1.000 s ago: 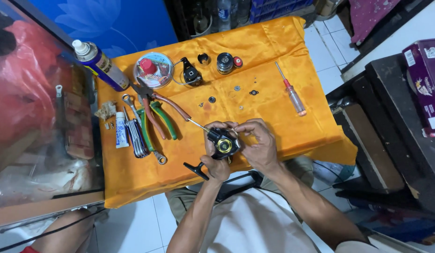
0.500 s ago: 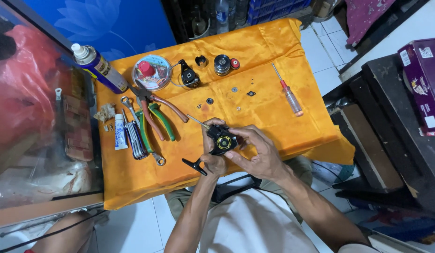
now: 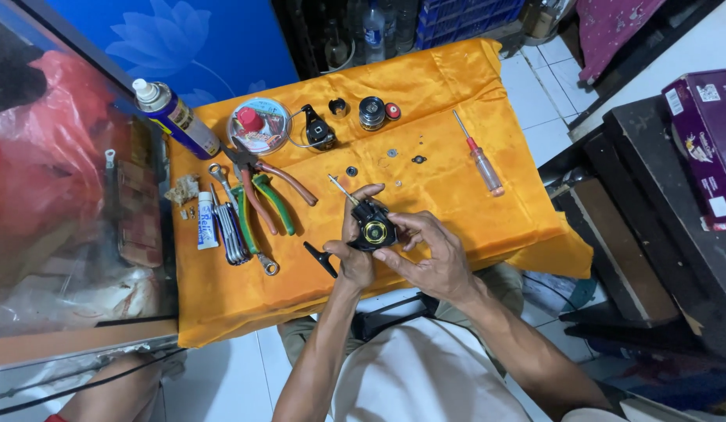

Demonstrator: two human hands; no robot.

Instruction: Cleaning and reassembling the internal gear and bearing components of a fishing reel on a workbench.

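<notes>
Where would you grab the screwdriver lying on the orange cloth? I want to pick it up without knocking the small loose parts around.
Take the screwdriver by its clear handle, the thick lower-right end, coming from the right edge of the cloth. The thin shaft points up-left toward the small parts, so the handle is probably the safer end.

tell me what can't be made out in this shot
Head view only:
- Reel body: its underside is hidden by the left hand and right hand.
- Small parts on the cloth: too small to identify.
- Purple box: cut off by the right edge.
- Pliers: their jaws overlap, hard to separate.
</notes>
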